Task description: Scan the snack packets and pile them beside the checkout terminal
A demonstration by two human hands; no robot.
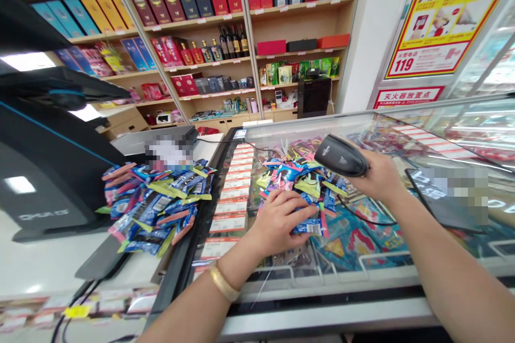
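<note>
My right hand [376, 176] is closed round a black handheld barcode scanner [340, 156], its head aimed left and down, with its cable trailing under my wrist. My left hand [277, 221] lies on a pile of small blue and pink snack packets [300, 179] on the glass lid of a freezer chest [362, 273]. Its fingers curl over one blue packet [308, 226] with a barcode showing. A gold bracelet [223, 282] sits on my left wrist.
A second heap of similar packets [155, 203] lies on the counter to the left, beside a black checkout terminal [48, 171]. Price labels [233, 193] line the freezer's left edge. Shelves of boxed bottles and goods [225, 37] fill the back wall. A red and yellow poster [446, 16] hangs at right.
</note>
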